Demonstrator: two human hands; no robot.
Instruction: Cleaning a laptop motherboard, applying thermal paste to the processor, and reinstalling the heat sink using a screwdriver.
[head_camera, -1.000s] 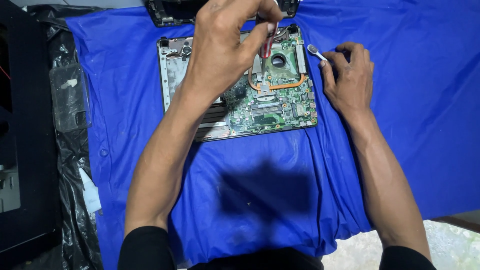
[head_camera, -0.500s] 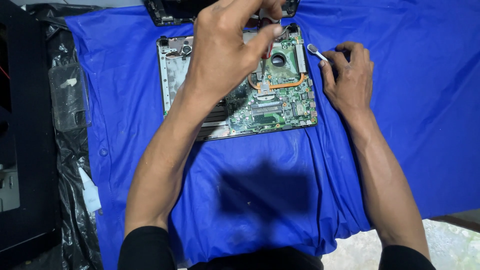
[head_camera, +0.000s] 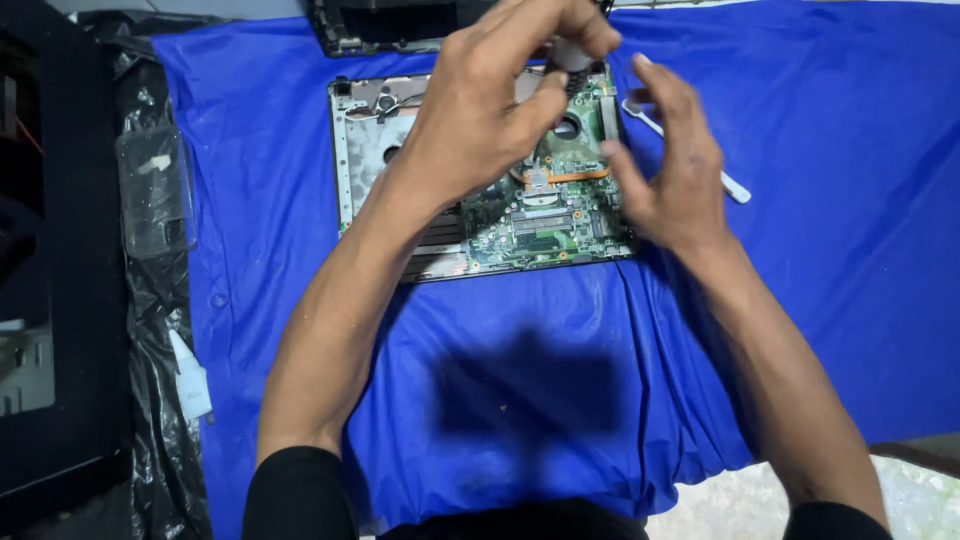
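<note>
Open blue cloth below the circuit board; white tool right.

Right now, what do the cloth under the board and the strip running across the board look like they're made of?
The blue cloth looks like thin woven fabric, matte: it creases and drapes over the near edge. The strip on the circuit board looks like bare copper, orange-brown with a dull metallic sheen, probably a heat pipe. The board itself looks like green laminate.

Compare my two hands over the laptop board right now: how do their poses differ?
The left hand is pinched shut on a small pale object above the circuit board; the right hand is open, fingers spread, holding nothing. The left is farther up the board, the right at its right edge. Both hover over the board.
</note>
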